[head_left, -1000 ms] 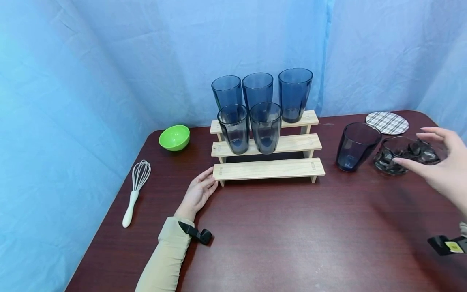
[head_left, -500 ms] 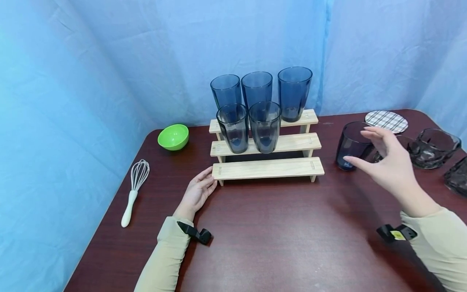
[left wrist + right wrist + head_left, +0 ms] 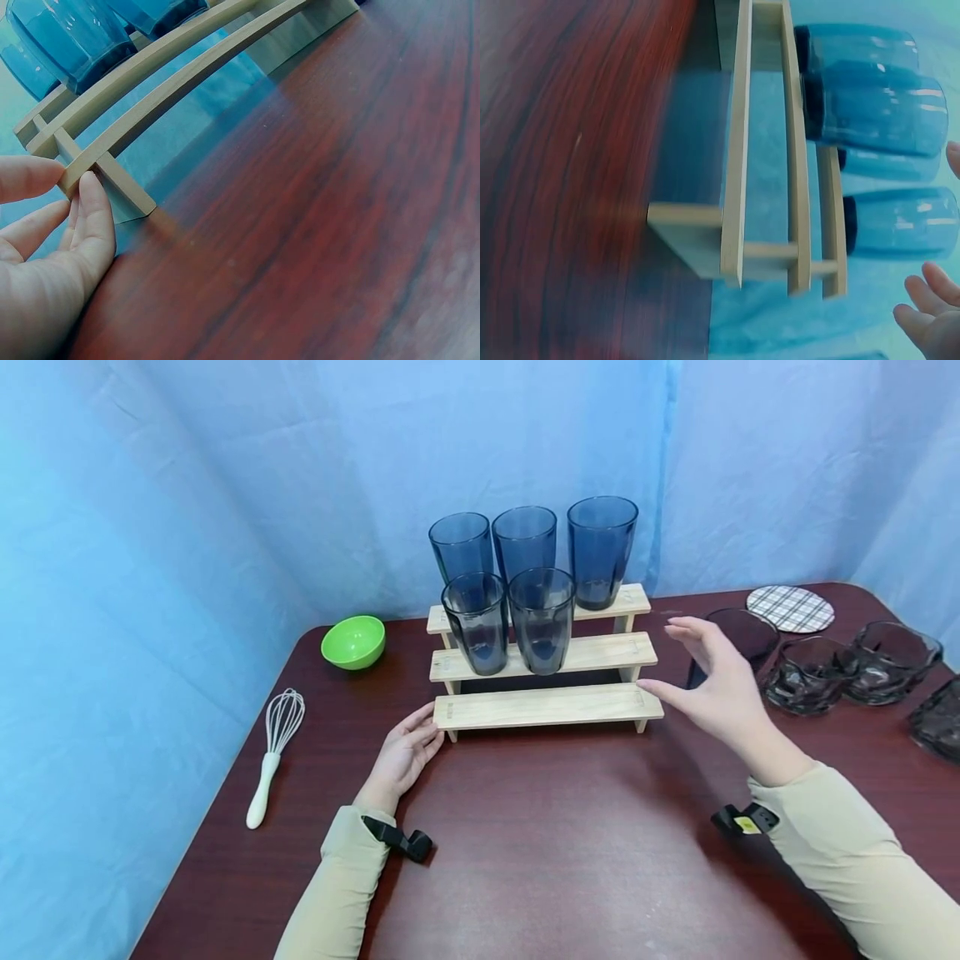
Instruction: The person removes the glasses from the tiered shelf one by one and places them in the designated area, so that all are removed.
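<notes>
A three-tier wooden stand [image 3: 547, 707] holds tall blue-grey tumblers. Three, such as the right one [image 3: 602, 547], are on the top tier; two, including the left one [image 3: 476, 631], are on the middle tier. No glass is on the lowest tier. My left hand [image 3: 403, 753] pinches the left end of that lowest plank [image 3: 154, 109], thumb on one side and fingers on the other. Just off the stand's right end, my right hand [image 3: 718, 693] hovers with thumb and fingers spread in a C, holding nothing. It partly hides a dark tumbler [image 3: 750, 631]. In the right wrist view, fingers [image 3: 922, 322] appear near the tumblers.
Low dark glasses [image 3: 806, 681] stand at the right, one cut by the frame edge [image 3: 941, 718]. A checked round coaster [image 3: 791, 608] lies behind them. At the left are a green bowl [image 3: 353, 643] and a white whisk [image 3: 273, 752]. Blue curtains hang behind the dark table.
My right hand has moved left from above the low glasses, past the dark tumbler, to the stand's right end. My left hand has stayed at the plank. The glasses have not moved.
</notes>
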Tool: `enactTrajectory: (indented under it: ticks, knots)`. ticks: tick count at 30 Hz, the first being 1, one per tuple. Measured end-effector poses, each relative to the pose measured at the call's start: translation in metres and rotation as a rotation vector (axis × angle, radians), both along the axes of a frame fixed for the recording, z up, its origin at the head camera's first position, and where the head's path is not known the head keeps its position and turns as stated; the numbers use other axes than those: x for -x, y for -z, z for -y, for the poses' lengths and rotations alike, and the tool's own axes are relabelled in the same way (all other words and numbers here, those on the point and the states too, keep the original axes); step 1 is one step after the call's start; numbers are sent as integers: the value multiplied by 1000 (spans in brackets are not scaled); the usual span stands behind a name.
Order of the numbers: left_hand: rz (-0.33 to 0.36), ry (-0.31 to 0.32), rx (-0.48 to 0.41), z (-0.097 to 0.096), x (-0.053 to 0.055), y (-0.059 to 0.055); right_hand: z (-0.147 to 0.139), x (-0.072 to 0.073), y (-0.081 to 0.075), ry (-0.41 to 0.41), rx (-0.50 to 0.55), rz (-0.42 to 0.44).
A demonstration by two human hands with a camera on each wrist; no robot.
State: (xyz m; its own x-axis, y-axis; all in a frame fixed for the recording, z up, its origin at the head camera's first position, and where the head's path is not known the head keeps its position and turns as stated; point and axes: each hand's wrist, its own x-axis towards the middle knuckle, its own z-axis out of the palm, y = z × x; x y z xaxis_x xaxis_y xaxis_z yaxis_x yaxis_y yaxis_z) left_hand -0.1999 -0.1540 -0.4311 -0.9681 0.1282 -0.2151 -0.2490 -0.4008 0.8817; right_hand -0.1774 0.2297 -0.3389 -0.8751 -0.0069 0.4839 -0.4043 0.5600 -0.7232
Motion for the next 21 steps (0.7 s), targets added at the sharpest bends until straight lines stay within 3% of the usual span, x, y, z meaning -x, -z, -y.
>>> enactTrajectory:
  ticks: [5,9,21]
  knots:
    - [-6,4,2,0,0,0,19,10,1,-65,21,74]
    - [-8,4,10,0,0,0,33,20,3,-107,41,86]
    - [-2,6,8,0,0,0,64,46,-2,-141,130,200]
